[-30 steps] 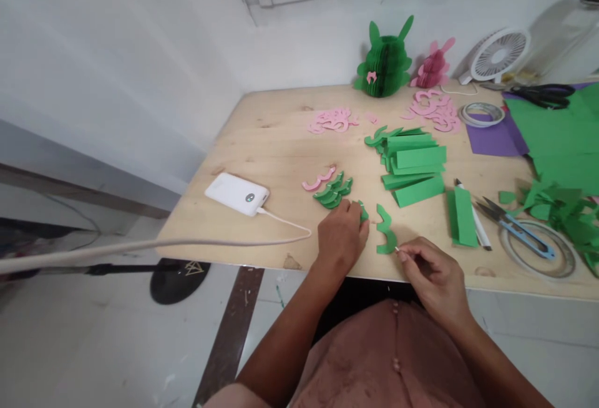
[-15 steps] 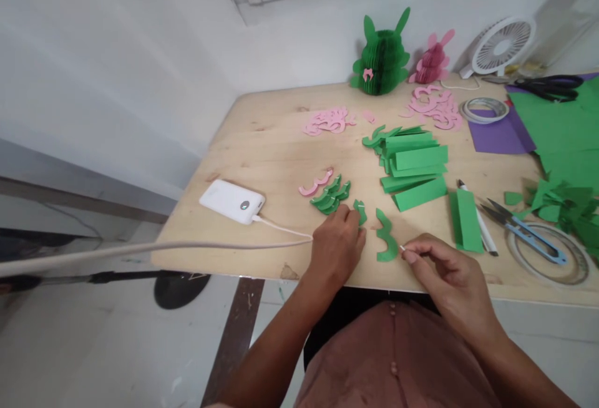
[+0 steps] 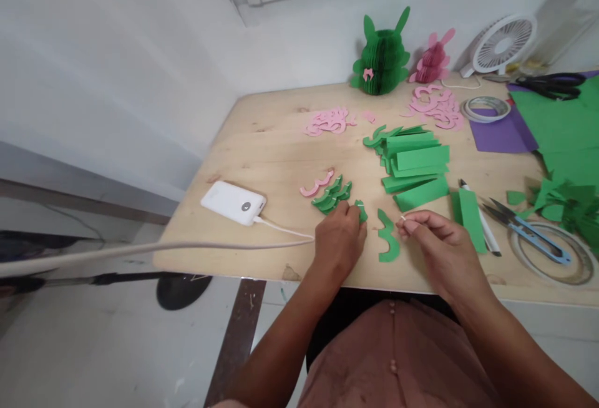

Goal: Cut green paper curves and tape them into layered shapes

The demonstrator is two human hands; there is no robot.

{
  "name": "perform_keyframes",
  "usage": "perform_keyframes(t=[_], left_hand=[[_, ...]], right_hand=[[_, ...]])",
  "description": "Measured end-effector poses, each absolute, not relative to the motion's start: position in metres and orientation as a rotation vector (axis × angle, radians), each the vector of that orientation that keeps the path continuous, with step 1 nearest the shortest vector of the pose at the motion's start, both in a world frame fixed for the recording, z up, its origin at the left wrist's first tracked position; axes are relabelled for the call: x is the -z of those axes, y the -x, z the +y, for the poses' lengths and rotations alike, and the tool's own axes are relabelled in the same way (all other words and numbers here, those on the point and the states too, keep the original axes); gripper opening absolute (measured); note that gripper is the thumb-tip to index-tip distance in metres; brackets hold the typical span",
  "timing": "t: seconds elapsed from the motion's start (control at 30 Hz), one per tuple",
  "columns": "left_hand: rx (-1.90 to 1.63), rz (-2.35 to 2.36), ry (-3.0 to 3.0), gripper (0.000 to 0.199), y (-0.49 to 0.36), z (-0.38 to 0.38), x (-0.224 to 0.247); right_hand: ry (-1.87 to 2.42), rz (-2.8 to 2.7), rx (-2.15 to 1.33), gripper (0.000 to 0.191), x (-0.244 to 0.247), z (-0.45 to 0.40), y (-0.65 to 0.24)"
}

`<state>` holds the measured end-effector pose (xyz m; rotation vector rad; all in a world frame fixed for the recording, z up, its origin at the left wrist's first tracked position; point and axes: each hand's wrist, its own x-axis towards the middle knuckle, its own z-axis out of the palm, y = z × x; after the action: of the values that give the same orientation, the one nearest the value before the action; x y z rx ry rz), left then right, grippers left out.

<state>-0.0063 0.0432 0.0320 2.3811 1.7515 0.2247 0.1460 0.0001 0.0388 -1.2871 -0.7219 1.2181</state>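
My left hand (image 3: 340,239) rests on the table with its fingers curled over a green scalloped paper piece (image 3: 360,210) that has a small white strip on it. My right hand (image 3: 442,249) pinches a tiny white strip (image 3: 403,218) between thumb and forefinger. Between the hands lies a wavy green cutout (image 3: 388,236), touched by neither. Just beyond my left hand are stacked green scalloped pieces (image 3: 333,194) with white bits on them, and a pink wavy piece (image 3: 317,184) beside them.
Folded green strips (image 3: 421,158), a marker (image 3: 486,227), blue scissors (image 3: 528,232) and tape rolls (image 3: 486,110) lie on the right. A white power bank (image 3: 233,202) with a cable is left. Paper figures (image 3: 381,62) and a fan (image 3: 503,43) stand behind.
My right hand has moved away from me, bringing the white strip up beside the wavy green cutout's upper part. My left hand has hardly moved.
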Motion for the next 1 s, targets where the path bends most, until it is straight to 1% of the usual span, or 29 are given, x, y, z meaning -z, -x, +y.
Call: perform_keyframes(t=[0.33, 0.53, 0.8, 1.0], left_hand=[[-0.183, 1.739, -2.336, 0.015, 0.008, 0.047, -0.036], [-0.375, 1.665, -2.225, 0.018, 0.014, 0.049, -0.037], [-0.554, 1.644, -2.113, 0.016, 0.020, 0.049, -0.032], [-0.632, 1.651, -2.019, 0.013, 0.021, 0.046, -0.031]], right_hand=[[1.292, -0.662, -1.272, 0.013, -0.038, -0.002, -0.145], [1.275, -0.725, -1.249, 0.015, -0.042, 0.005, -0.142], [1.287, -0.762, -1.228, 0.022, -0.044, 0.012, -0.136], [1.379, -1.063, -1.135, 0.018, -0.039, 0.013, -0.140]])
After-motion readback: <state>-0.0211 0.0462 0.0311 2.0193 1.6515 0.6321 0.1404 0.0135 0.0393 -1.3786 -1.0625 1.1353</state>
